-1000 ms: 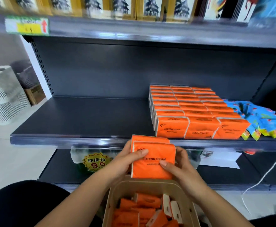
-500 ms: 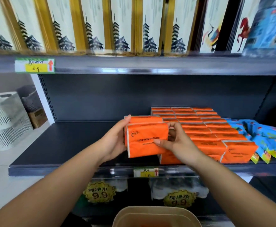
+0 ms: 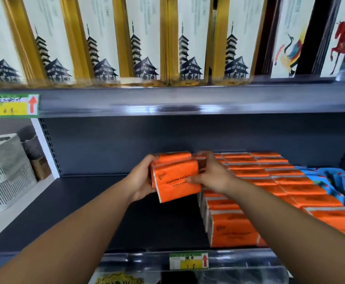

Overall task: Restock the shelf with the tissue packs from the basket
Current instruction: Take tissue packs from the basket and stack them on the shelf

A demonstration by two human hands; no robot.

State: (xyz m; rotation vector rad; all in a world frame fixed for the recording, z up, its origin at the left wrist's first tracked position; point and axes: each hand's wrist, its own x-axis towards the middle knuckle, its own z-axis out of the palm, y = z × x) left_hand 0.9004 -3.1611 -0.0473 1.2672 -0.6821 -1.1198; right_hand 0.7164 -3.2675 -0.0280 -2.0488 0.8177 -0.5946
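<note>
Head view, one moment

- Left hand [image 3: 140,179]: fingers curled round the left end of the held tissue packs [image 3: 175,181], thumb on the near side
- Right hand [image 3: 212,175]: clamped on the right end of the same packs, fingers over the top edge, blurred
- Held tissue packs: orange, at least two, one behind the other. The front face reads "COTTON TISS…" and the rest is covered by the right hand. The bundle is tilted, with its lower right corner dipping
- Location: over the bare dark board of the shelf [image 3: 65,212], just left of the stocked tissue rows [image 3: 269,181]. Cannot tell whether the bundle touches the nearest row. It appears raised off the board
- Stocked tissue rows: orange packs standing upright in files running front to back, filling the right part of the shelf
- Blue packets [image 3: 335,181]: lying at the far right, against the orange rows
- Price label [image 3: 189,261]: on the front rail of the shelf, green and yellow with a red arrow
- Upper shelf: tall white-and-gold boxes [image 3: 143,48] with pagoda print
- White plastic baskets [image 3: 3,175]: stacked on the floor at the left, beyond the shelf end
</note>
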